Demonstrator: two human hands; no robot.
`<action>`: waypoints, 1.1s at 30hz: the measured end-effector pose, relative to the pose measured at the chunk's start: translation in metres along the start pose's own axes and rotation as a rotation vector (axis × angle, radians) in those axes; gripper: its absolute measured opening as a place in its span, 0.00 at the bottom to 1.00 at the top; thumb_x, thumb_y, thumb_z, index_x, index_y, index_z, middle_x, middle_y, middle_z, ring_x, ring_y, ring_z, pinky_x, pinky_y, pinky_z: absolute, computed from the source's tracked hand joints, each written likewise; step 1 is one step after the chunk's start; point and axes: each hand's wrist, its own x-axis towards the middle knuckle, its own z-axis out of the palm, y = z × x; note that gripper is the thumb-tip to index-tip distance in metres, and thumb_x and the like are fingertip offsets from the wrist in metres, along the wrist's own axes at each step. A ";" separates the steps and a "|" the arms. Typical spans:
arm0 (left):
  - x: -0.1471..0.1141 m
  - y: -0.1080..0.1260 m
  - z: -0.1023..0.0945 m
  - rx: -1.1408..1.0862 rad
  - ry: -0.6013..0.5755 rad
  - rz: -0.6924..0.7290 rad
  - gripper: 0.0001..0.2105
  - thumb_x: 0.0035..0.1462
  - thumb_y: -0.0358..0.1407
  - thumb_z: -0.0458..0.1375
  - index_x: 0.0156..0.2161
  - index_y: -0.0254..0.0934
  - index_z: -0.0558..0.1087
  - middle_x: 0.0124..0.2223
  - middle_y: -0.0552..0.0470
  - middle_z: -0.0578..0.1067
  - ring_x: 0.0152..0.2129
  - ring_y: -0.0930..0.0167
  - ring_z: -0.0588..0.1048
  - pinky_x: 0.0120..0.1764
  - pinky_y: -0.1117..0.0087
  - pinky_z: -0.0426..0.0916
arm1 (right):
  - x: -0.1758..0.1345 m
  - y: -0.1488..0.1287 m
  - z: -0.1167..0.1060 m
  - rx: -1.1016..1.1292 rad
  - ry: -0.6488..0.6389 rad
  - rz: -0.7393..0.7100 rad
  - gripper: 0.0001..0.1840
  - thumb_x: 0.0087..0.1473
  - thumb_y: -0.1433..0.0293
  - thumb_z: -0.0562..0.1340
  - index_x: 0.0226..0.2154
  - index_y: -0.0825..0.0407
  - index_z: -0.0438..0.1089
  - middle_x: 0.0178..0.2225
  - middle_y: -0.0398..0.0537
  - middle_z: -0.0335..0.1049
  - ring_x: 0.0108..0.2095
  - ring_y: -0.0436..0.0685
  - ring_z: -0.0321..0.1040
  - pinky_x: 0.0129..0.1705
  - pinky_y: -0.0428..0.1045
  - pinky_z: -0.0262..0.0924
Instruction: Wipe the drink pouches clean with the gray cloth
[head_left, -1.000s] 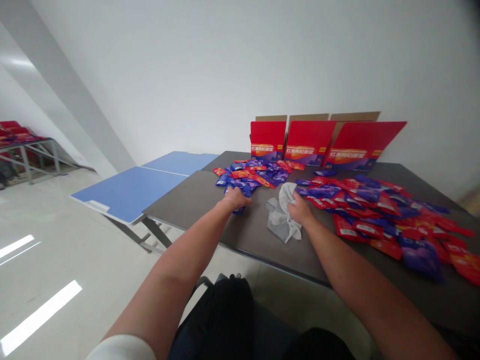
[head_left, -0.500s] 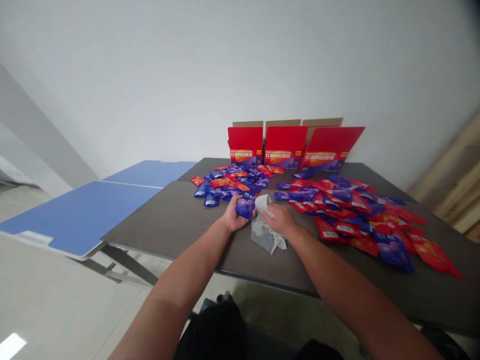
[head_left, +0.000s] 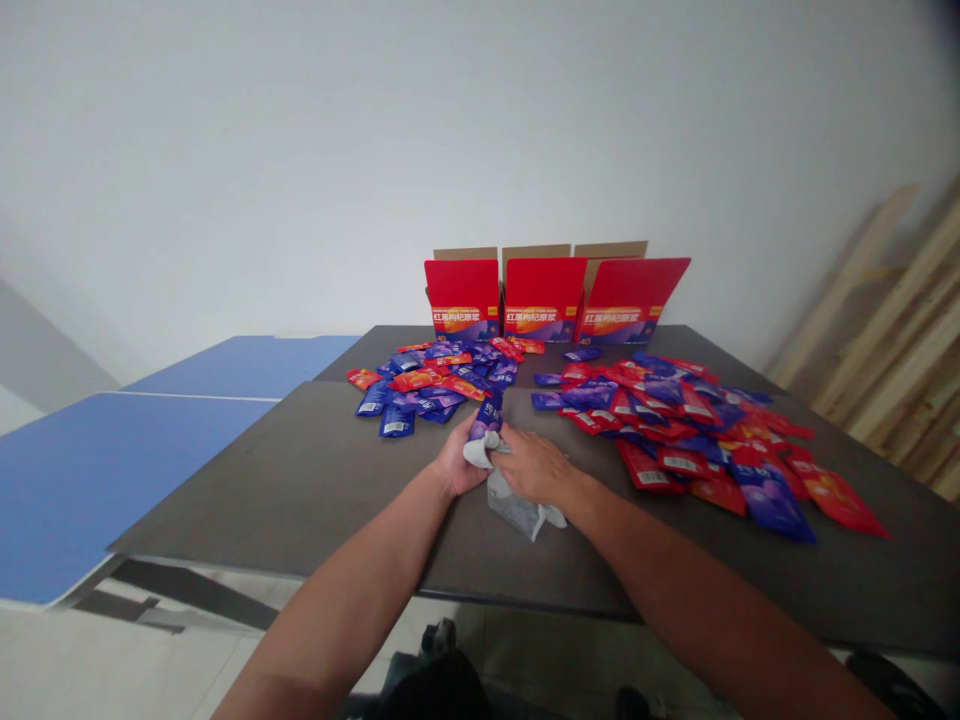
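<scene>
My left hand (head_left: 459,463) is closed around a purple pouch (head_left: 487,413), its printed face turned up. In my right hand (head_left: 534,465) is a light grey cloth (head_left: 517,508), bunched at the top and hanging loose below. A fold of the cloth lies against the lower part of the pouch, hiding it there. Just beyond my hands spreads a pile of purple and red pouches (head_left: 431,380). To the right lies a larger heap of red and purple pouches (head_left: 667,410).
Three red cardboard boxes (head_left: 544,300) with raised flaps stand in a row at the back of the dark table (head_left: 315,480). A blue table-tennis table (head_left: 172,440) adjoins on the left. Wooden planks (head_left: 892,330) lean against the wall at right.
My right hand has brought the cloth leftward onto the lower part of the pouch. The pouch now points more upright. The whole view has shifted a little to the right.
</scene>
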 end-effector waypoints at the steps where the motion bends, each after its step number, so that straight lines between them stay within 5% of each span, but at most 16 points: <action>1: 0.000 -0.001 -0.001 0.017 0.000 0.007 0.14 0.58 0.42 0.53 0.36 0.32 0.73 0.28 0.49 0.74 0.23 0.72 0.72 0.26 0.72 0.68 | 0.000 0.000 -0.001 0.003 0.012 0.047 0.20 0.60 0.67 0.51 0.53 0.43 0.67 0.46 0.53 0.64 0.42 0.59 0.66 0.42 0.52 0.63; 10: -0.004 -0.003 -0.001 0.148 -0.194 -0.109 0.14 0.59 0.45 0.53 0.37 0.33 0.70 0.30 0.50 0.69 0.21 0.75 0.65 0.17 0.78 0.55 | -0.002 0.010 -0.001 0.053 0.118 0.422 0.24 0.58 0.70 0.51 0.57 0.49 0.61 0.51 0.57 0.62 0.42 0.59 0.67 0.41 0.50 0.63; 13: -0.007 -0.002 0.000 0.161 -0.210 -0.141 0.17 0.58 0.47 0.54 0.38 0.32 0.71 0.32 0.49 0.70 0.22 0.75 0.66 0.18 0.77 0.56 | -0.002 0.016 0.004 0.065 0.137 0.476 0.25 0.58 0.69 0.51 0.58 0.50 0.59 0.52 0.59 0.62 0.43 0.61 0.68 0.41 0.51 0.63; 20: -0.018 0.009 0.006 0.087 -0.211 -0.074 0.17 0.53 0.35 0.53 0.48 0.32 0.70 0.44 0.41 0.73 0.28 0.73 0.70 0.24 0.75 0.63 | -0.003 0.041 0.011 0.070 0.184 0.639 0.22 0.58 0.70 0.52 0.54 0.55 0.62 0.46 0.60 0.67 0.44 0.61 0.68 0.42 0.51 0.64; 24: -0.013 0.014 0.004 0.036 -0.135 0.022 0.16 0.57 0.40 0.52 0.46 0.32 0.71 0.41 0.42 0.75 0.32 0.70 0.73 0.25 0.75 0.64 | -0.007 0.035 0.007 0.081 0.222 0.409 0.23 0.58 0.70 0.52 0.56 0.53 0.62 0.50 0.58 0.64 0.46 0.60 0.66 0.46 0.51 0.63; 29: -0.003 0.008 0.002 -0.013 0.014 0.031 0.16 0.58 0.46 0.54 0.36 0.32 0.72 0.30 0.48 0.75 0.26 0.70 0.75 0.31 0.70 0.70 | -0.007 0.010 0.001 0.066 0.049 0.024 0.21 0.57 0.69 0.55 0.53 0.44 0.67 0.53 0.54 0.62 0.44 0.59 0.66 0.44 0.52 0.63; 33: 0.000 0.001 0.003 0.073 0.078 0.004 0.15 0.58 0.44 0.55 0.29 0.33 0.70 0.25 0.51 0.73 0.21 0.73 0.72 0.27 0.72 0.70 | -0.003 -0.001 -0.003 0.044 0.017 -0.026 0.20 0.58 0.68 0.55 0.52 0.43 0.67 0.48 0.53 0.64 0.42 0.59 0.66 0.40 0.51 0.63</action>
